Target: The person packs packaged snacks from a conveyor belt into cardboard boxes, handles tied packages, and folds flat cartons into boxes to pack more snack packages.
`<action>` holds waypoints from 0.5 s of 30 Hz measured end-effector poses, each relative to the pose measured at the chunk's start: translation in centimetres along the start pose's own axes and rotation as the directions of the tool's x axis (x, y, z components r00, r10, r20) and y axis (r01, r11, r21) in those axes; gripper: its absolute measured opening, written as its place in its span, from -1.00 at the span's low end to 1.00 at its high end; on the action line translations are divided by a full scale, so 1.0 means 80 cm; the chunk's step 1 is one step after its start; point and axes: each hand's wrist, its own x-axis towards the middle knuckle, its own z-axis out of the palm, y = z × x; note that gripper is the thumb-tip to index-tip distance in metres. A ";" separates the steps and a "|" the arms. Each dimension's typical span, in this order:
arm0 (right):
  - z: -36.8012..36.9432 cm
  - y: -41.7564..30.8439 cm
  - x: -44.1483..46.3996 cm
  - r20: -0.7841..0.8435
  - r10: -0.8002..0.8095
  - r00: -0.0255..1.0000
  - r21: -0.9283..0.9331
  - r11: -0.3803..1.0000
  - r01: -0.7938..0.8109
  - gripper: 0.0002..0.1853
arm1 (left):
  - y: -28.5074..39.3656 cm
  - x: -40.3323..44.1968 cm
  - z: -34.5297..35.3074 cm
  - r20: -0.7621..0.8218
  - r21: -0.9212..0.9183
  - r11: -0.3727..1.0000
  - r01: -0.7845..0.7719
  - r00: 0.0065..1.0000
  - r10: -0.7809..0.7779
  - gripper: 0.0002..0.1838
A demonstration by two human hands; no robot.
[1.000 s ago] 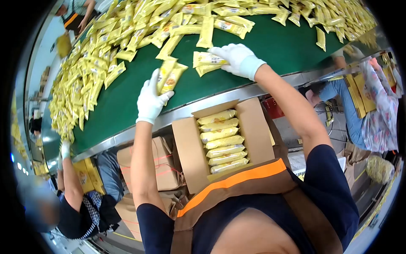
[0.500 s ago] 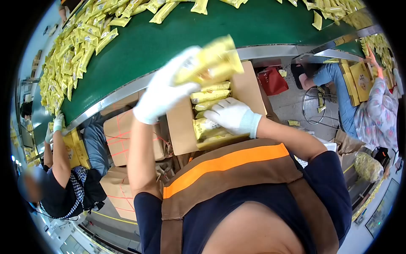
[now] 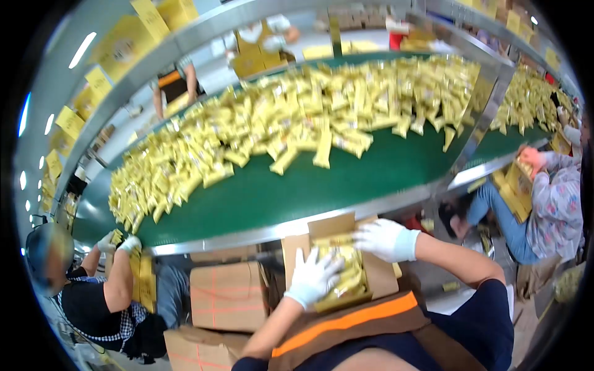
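An open cardboard box (image 3: pixel 382 275) sits in front of my body, filled with yellow wrapped packets (image 3: pixel 352 272). My left hand (image 3: pixel 314 275), in a white glove, rests on the packets at the left side of the box with its fingers spread. On the far right corner of the box lies my right hand (image 3: pixel 387 240), also gloved, its fingers stretched out next to the raised flap. I see no packet held in either hand.
Beyond the box runs a green conveyor belt (image 3: pixel 260 210) with a metal edge, heaped with yellow packets (image 3: pixel 297 111). Strapped cardboard boxes (image 3: pixel 226 294) stand to my left. Co-workers (image 3: pixel 93 272) sit on both sides, and another person (image 3: pixel 175 86) is across the belt.
My left hand has come down into the box, and the packets it held are out of it. My right hand has moved from the packets to the far right corner. The view has tilted up.
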 end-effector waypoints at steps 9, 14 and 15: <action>0.089 0.026 0.030 0.010 -0.336 0.942 0.051 0.941 0.335 -0.76 | -0.040 -0.011 0.032 -0.285 -0.532 0.847 0.003 0.941 -0.182 -0.51; -0.106 -0.051 0.044 0.010 -0.390 0.921 -0.145 0.911 0.387 -0.74 | -0.131 -0.059 0.098 0.128 -0.986 -0.148 0.071 0.897 -0.424 -0.55; -0.144 -0.048 0.046 -0.020 -0.379 0.925 -0.153 0.916 0.372 -0.74 | -0.137 -0.063 0.143 0.130 -0.991 -0.061 0.115 0.910 -0.395 -0.52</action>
